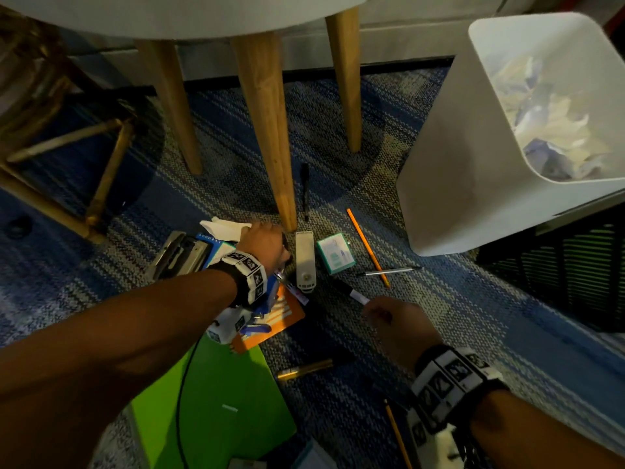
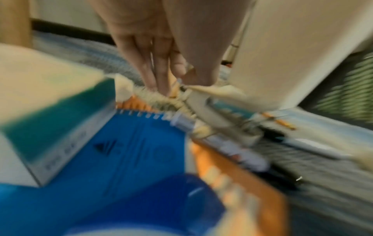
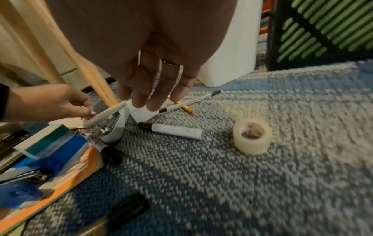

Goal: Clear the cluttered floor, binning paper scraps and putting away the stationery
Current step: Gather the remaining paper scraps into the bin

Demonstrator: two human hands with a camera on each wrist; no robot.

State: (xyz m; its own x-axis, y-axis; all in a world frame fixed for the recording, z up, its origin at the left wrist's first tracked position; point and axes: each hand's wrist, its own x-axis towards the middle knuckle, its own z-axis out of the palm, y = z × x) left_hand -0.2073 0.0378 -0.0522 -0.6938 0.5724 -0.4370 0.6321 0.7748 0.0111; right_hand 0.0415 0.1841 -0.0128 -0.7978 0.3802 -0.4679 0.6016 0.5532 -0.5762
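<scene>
**Right hand poised over the marker, left hand busy at the stapler**

Our right fingers (image 3: pixel 141 95) are straight and lie loosely side by side, holding nothing. They hang just above the carpet (image 3: pixel 262 183) with their tips pointing down. The marker (image 3: pixel 173 130) lies on the floor just beneath and slightly ahead of them, apart from the tips. Its long axis runs crosswise under the fingers, with the black cap toward the stapler (image 1: pixel 304 258) and the white barrel end toward our right hand (image 1: pixel 395 319). That end is the nearest part, so we judge the right hand the natural one to take it – a short drop and a pinch across the barrel should be enough. The right wrist is low and the forearm comes in from the lower right.

Our left hand (image 1: pixel 262 240) is further off, beyond the stapler and beside the table leg (image 1: pixel 267 147). Its fingers are drawn together against the thumb. The left wrist view is too blurred for us to tell whether they pinch the stapler's top arm or the paper scrap (image 1: pixel 221 227) just beside it.

A pencil (image 1: pixel 367 245), a pen (image 1: pixel 389 272), a small teal box (image 1: pixel 336 252) and a tape roll (image 3: pixel 252 136) also lie on the carpet. The white bin (image 1: pixel 456 164) stands to the right with crumpled paper inside – much stationery is not yet put away.
</scene>
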